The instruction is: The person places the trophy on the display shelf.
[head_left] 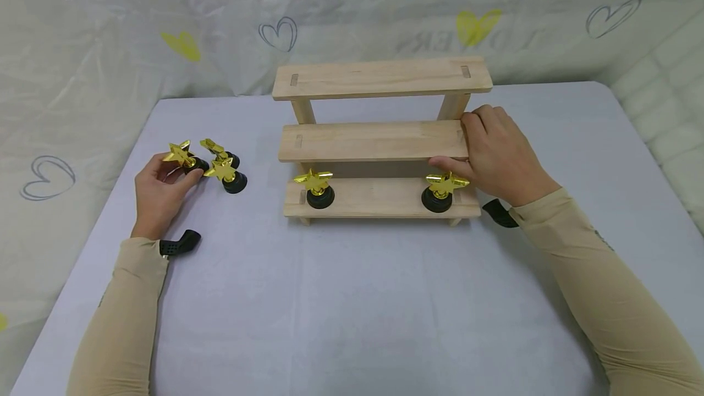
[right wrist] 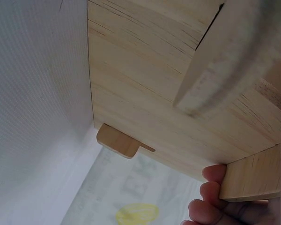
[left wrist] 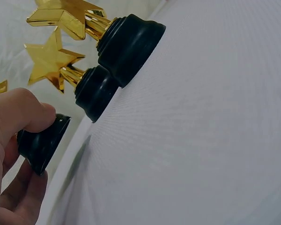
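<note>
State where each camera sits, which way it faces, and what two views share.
Head: worn on the head, facing forward and down at the wooden shelf; left hand, right hand and sleeves show.
Left wrist: on that wrist, facing a pinched trophy and two more trophies; left thumb and fingers show.
Right wrist: on that wrist, facing the shelf's boards up close, backdrop beyond; right fingertips show.
Shared: head and left wrist both show the left hand holding that trophy.

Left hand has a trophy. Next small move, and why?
Probably carry the held trophy toward the bottom shelf: the left hand pinches its base, bare wood separates the left trophy and right trophy there, and the right hand grips the middle shelf.
</note>
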{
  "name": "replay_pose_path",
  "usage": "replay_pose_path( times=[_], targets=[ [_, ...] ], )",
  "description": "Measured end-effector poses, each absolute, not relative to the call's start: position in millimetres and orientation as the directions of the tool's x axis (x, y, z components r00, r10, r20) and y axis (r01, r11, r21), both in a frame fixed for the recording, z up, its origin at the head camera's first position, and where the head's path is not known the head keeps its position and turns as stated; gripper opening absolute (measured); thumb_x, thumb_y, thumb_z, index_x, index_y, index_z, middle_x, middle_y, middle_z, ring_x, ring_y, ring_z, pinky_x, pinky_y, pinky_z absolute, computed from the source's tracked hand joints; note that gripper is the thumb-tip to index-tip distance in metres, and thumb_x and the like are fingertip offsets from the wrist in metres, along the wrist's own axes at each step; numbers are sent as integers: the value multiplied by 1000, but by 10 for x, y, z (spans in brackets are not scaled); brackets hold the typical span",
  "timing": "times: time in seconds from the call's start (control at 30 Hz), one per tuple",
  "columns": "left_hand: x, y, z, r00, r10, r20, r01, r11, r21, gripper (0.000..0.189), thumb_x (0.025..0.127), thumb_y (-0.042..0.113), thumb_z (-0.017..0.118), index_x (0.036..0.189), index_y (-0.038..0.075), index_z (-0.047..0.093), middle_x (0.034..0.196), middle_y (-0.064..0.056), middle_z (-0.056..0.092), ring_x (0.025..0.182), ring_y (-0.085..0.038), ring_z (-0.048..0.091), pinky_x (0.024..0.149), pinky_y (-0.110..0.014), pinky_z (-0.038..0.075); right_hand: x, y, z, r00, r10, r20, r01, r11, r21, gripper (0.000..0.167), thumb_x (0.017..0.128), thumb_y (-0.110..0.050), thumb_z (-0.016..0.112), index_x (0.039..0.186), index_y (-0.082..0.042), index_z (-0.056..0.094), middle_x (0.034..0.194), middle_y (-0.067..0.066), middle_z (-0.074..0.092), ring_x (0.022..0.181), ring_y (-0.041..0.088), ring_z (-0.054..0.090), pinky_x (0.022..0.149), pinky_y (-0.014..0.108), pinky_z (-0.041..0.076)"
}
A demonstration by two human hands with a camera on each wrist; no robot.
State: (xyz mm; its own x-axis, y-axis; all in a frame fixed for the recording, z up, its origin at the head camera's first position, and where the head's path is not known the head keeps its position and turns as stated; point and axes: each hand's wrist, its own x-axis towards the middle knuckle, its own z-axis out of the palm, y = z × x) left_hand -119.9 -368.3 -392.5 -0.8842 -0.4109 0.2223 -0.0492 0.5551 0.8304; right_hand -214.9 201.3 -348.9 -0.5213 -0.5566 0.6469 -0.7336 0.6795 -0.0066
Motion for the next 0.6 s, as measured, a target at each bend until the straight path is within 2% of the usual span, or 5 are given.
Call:
replay_pose_path(
  times=[0.23,0.6],
  targets=[
    [-1196,-3670,-3913,-889,-402,218,-41,545,837,47,87,8,81,131,7,62,113,18,59,112,1,61,102,-8,52,-2150,2004,-3481,-504,-560,658,-740,672,4,103,97,-81,34,99,19,55,84,29,50,75,41,45,65,52,42],
    [-1183,-3634,-3875,-888,-406,217,-34,528,849,46,88,11,81,131,12,63,114,17,61,112,-1,61,100,-7,52,-2153,2005,-3491,-501,-562,658,-745,667,2,101,97,-81,35,98,18,55,82,28,49,72,40,44,63,50,41]
  ],
)
